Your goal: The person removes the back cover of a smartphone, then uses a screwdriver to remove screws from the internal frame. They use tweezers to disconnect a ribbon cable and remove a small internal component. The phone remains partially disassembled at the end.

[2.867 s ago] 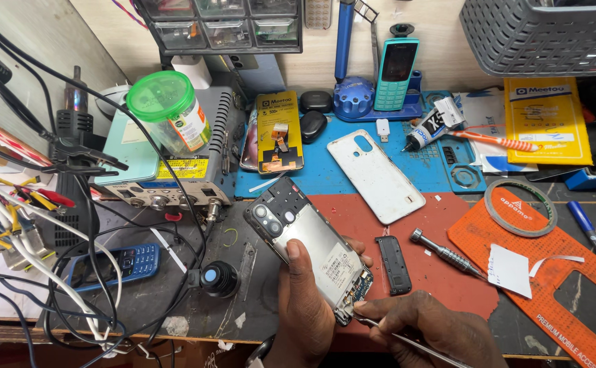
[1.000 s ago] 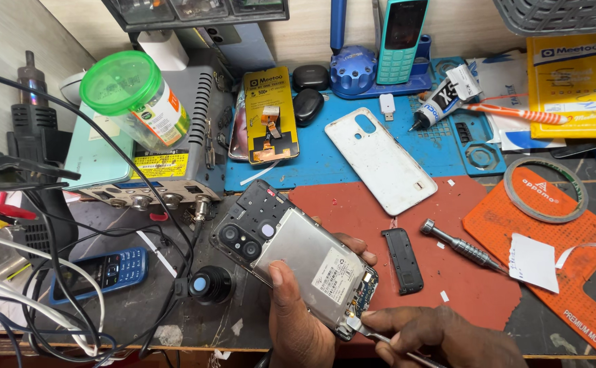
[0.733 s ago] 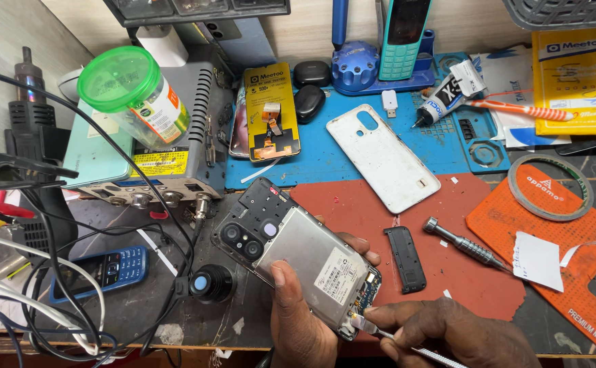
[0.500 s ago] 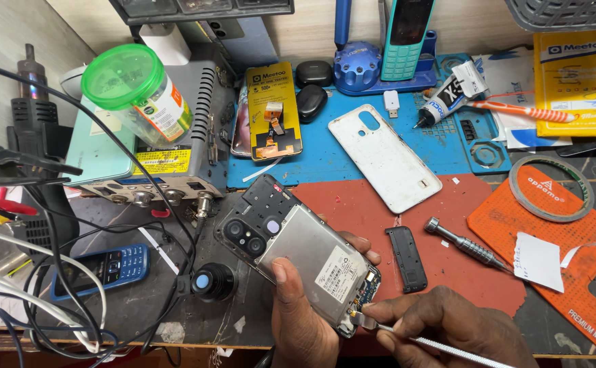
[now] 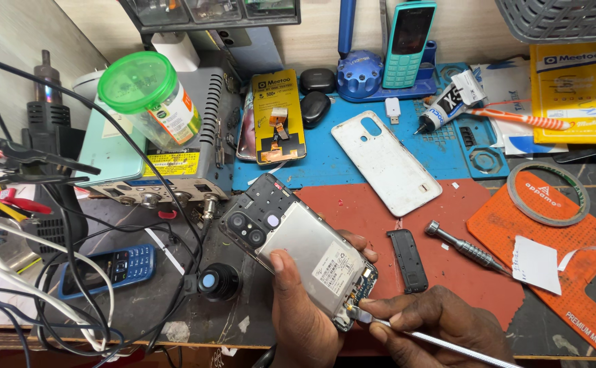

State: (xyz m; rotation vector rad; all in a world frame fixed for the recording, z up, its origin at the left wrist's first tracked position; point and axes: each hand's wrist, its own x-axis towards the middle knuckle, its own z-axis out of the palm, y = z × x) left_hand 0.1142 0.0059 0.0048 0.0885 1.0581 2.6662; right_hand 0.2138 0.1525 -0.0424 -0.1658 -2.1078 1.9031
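Note:
My left hand grips an opened smartphone with its back cover off, silver battery and camera block facing up, tilted over the red mat. My right hand pinches a thin metal tool whose tip touches the phone's lower end, at the exposed circuit board. The phone's white back cover lies apart on the blue mat. A small black cover piece and a metal screwdriver lie on the red mat just right of the phone.
A green-lidded jar sits on a grey power supply. Black cables cross the left side over a blue keypad phone. A glue tube, tape ring, orange mat, yellow packets and a teal phone lie behind.
The view has come closer and shifted slightly. My right hand has edged the metal tool along the phone's lower end; my left hand keeps holding the phone in nearly the same place.

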